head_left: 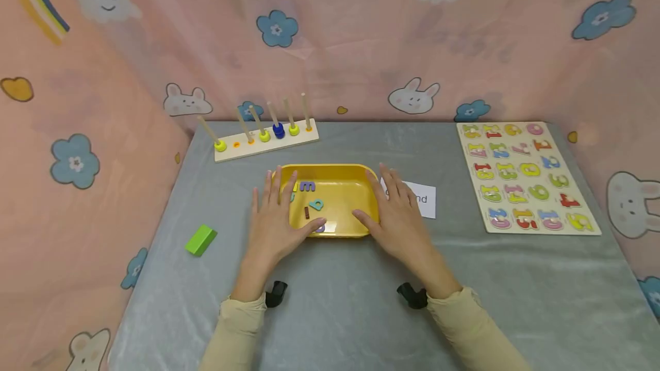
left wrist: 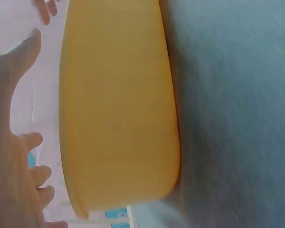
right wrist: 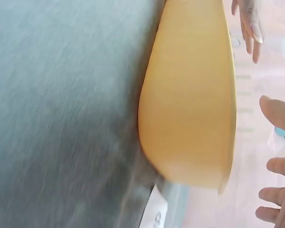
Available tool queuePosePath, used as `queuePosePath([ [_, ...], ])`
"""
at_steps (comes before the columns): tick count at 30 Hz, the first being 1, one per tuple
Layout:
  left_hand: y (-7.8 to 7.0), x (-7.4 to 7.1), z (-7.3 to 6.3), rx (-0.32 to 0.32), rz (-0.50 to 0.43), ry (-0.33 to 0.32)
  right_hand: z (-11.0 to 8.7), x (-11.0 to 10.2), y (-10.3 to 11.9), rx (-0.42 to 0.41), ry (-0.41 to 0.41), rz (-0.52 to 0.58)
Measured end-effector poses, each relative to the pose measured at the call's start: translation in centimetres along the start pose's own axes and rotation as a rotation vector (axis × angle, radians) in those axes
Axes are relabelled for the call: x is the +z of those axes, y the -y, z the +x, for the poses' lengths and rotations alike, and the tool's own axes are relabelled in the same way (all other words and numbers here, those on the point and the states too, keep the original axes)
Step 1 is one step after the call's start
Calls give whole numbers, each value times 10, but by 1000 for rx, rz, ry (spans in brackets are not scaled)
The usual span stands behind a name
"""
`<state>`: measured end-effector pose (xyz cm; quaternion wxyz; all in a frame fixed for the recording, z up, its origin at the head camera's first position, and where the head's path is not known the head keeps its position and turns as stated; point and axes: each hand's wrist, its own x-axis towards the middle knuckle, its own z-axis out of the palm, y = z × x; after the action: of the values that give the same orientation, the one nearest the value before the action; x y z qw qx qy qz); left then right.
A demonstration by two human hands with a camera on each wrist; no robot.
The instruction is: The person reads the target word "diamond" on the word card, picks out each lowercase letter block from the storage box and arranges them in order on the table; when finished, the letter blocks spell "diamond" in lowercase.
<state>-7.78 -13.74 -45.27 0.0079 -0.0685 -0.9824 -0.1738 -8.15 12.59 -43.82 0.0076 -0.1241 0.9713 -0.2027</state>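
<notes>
A yellow tray (head_left: 345,202) sits on the grey cloth between both hands. Inside it lie several small letter pieces, among them a purple m (head_left: 307,186), a teal letter (head_left: 317,205) and a dark red bar-shaped piece (head_left: 306,212). My left hand (head_left: 275,222) hovers over the tray's left end, fingers spread, hiding part of the contents. Over the right end is my right hand (head_left: 399,219), also with fingers extended. Both wrist views show the fingers above the rim of the tray (left wrist: 118,104), holding nothing. A white printed card (head_left: 427,199) is partly covered by the right hand.
Behind the tray stands a wooden peg board (head_left: 237,154) with yellow and blue rings on some pegs. A green block (head_left: 201,240) lies at left. The number puzzle board (head_left: 479,199) is at right. Patterned pink cloth (head_left: 335,62) rises behind the table.
</notes>
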Motion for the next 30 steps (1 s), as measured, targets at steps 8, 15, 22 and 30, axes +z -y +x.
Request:
queuePosePath([
  [8,21,-2,-6,-44,-117,-21,17,9,21,-195,4,114],
  [15,33,4,-8,-86,-247,30,39,28,33,-237,165,227],
  [22,40,14,-8,-109,-321,45,61,47,42,-192,269,225],
  [30,40,17,-11,-138,-364,56,73,62,48,-152,267,193],
])
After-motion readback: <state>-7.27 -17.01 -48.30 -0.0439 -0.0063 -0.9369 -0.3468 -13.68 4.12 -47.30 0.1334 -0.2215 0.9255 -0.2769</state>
